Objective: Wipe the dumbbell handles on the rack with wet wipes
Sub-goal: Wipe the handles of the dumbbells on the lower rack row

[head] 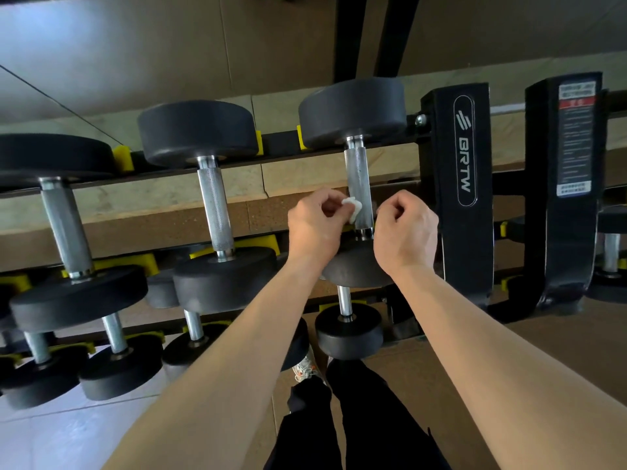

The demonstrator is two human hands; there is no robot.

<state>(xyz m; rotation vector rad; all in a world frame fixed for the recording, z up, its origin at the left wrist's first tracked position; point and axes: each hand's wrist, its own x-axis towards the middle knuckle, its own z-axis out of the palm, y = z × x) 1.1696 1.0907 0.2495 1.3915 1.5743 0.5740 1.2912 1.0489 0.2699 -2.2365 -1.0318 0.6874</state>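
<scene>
My left hand (317, 228) pinches the white wet wipe (353, 208) against the lower end of the dumbbell handle (358, 178), the first one left of the BRTW upright (463, 184). My right hand (405, 228) sits between that handle and the upright, fingers curled; can't tell if it holds anything. Tight gap on the upright side, more room toward the next handle (215, 205) further left. My hands hide the handle's lower collar.
</scene>
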